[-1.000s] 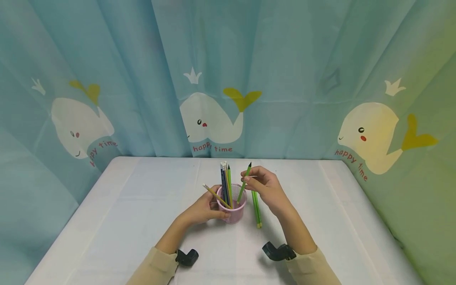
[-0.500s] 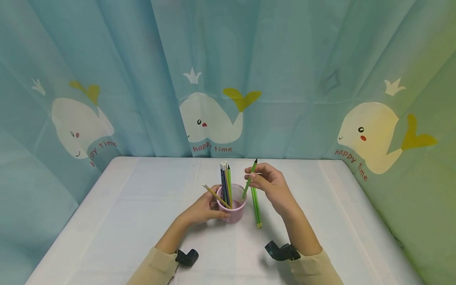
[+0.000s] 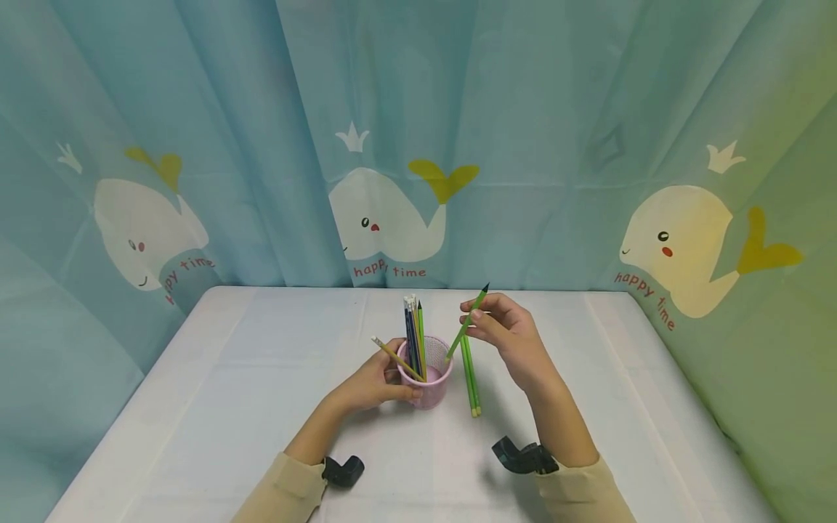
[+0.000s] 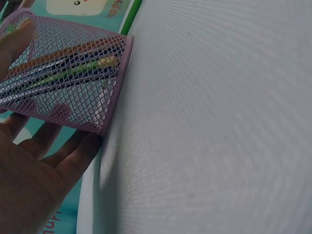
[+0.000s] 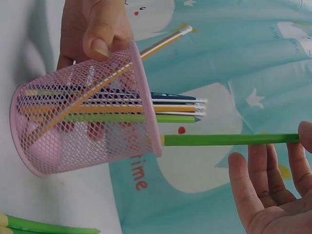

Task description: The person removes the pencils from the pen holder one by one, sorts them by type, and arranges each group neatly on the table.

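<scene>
A pink mesh pen cup [image 3: 434, 397] stands on the white table, and my left hand [image 3: 366, 383] grips its left side. Inside are several pencils [image 3: 413, 338], dark blue, yellow and green. One yellow pencil [image 3: 397, 358] leans out over the left rim. My right hand [image 3: 513, 341] pinches a green pencil [image 5: 219, 140] near its dark tip, between thumb and fingers. The pencil slants, its pale lower end at the cup's right rim. In the left wrist view, the mesh cup [image 4: 73, 73] lies between thumb and fingers, with pencils visible through it.
Two green pencils [image 3: 471, 381] lie side by side on the table [image 3: 261, 407], just right of the cup. Behind the table hangs a blue curtain [image 3: 536, 145] printed with whales. Dark wrist mounts [image 3: 523, 457] stick out near both sleeves.
My right hand has moved up and to the right, drawing the green pencil's lower end from inside the cup up to its rim. The left hand and cup have stayed in place.
</scene>
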Motion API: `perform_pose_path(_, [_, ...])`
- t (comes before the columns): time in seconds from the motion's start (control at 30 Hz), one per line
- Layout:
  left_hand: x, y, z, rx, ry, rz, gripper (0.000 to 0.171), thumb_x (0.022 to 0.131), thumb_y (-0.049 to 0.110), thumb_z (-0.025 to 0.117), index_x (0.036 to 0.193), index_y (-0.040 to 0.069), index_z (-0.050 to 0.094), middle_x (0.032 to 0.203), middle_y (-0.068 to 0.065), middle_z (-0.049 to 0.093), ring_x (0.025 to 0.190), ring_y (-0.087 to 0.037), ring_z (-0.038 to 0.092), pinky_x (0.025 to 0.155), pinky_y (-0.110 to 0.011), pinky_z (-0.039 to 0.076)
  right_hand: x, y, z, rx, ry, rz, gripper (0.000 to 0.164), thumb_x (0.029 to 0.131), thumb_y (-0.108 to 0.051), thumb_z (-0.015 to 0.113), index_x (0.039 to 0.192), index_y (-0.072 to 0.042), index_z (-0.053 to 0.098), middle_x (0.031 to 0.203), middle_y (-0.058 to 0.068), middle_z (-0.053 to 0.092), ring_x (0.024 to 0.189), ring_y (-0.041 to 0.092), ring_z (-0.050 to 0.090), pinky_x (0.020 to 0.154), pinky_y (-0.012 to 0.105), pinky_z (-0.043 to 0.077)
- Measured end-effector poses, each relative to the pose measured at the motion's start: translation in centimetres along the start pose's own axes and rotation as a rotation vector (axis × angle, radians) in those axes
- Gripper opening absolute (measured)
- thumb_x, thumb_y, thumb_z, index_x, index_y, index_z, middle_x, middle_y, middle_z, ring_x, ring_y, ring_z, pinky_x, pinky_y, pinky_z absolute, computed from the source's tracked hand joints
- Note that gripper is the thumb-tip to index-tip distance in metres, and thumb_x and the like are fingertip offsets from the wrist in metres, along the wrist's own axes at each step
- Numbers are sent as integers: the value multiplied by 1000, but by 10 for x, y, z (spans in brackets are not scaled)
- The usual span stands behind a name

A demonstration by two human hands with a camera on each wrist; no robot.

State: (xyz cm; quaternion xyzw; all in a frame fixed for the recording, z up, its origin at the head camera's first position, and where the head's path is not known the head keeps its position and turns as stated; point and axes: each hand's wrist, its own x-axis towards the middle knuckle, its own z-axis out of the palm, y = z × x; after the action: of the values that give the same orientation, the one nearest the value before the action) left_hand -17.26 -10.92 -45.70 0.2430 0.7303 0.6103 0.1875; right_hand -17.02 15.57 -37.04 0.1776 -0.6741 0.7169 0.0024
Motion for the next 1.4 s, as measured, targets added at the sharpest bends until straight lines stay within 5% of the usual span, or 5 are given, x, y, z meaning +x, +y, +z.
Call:
perform_pose_path(0.5, [0,-1,1,14,4,9,79,81,7,81,145,8,35,134,-21,57,122,-31,61,101,-36,52,-2,-7,-10,56,22,-16,12,99,-8,60,108,-1,57,115,14,64,102,24,68,92,37,58])
perform_pose_path(0.8, [-1,1,1,10,10,-8,81,80,6,82,146,11,35,132,-18,59,119,-29,63,99,-33,53,2,0,-14,34,43,20,21,99,-10,61,113,5,55,115,18,62,99,22,69,94,44,56])
perform_pose_path(1.1, [-1,0,1,16,11,-2,80,80,6,81,145,9,35,132,-19,59,119,-31,63,99,-35,54,6,12,-20,6,74,97,32,99,-13,62,119,9,53,109,7,65,97,18,69,87,34,60])
perform_pose_path(1.4, [-1,0,1,21,9,-7,81,80,7,82,146,11,35,132,-18,58,119,-29,63,98,-33,54,9,26,-25,-33,87,150,31,99,-14,63,119,8,55,108,6,64,100,27,67,85,43,60])
